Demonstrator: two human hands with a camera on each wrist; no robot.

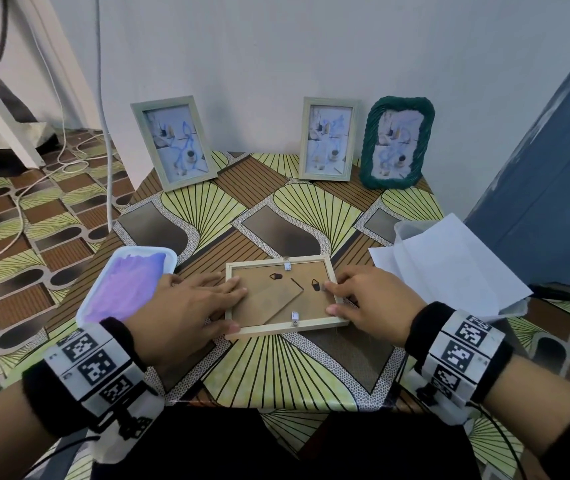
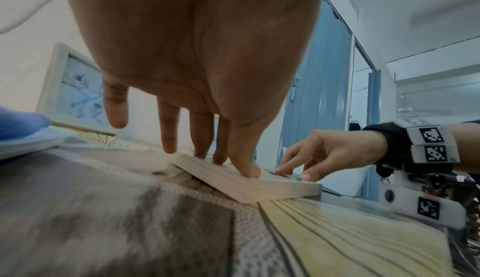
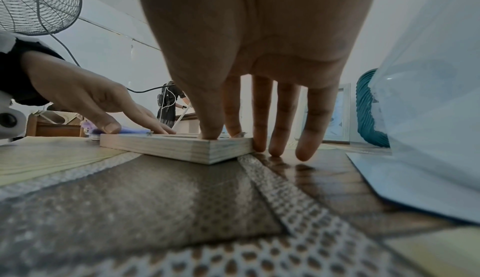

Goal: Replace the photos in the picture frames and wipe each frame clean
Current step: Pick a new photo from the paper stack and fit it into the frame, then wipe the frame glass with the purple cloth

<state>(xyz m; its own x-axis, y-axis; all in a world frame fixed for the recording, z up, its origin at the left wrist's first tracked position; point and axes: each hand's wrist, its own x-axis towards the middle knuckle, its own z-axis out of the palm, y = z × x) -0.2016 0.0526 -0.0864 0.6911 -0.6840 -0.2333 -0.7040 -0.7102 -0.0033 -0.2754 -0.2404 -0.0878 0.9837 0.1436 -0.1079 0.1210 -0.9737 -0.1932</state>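
The wooden frame (image 1: 285, 296) lies face down near the table's (image 1: 311, 375) near edge, with bare patterned cloth in front and behind. A white tray (image 1: 127, 284) of purple cloth sits close on its left and white paper (image 1: 449, 265) on its right. Its long axis runs left to right, backing board up. The left hand (image 1: 186, 306) presses flat, straight fingers on the left rail. The right hand (image 1: 377, 299) pinches a tab at the right rail with index and thumb. Only the right wrist view shows the other fingers (image 3: 283, 125) reaching the table beside the frame.

My patterned tablecloth (image 1: 314, 209) covers the table in yellow fans and brown blocks — white cables (image 1: 69, 157) trail over the floor to my left, and a fan (image 3: 39, 2) stands behind, perhaps a pedestal one.
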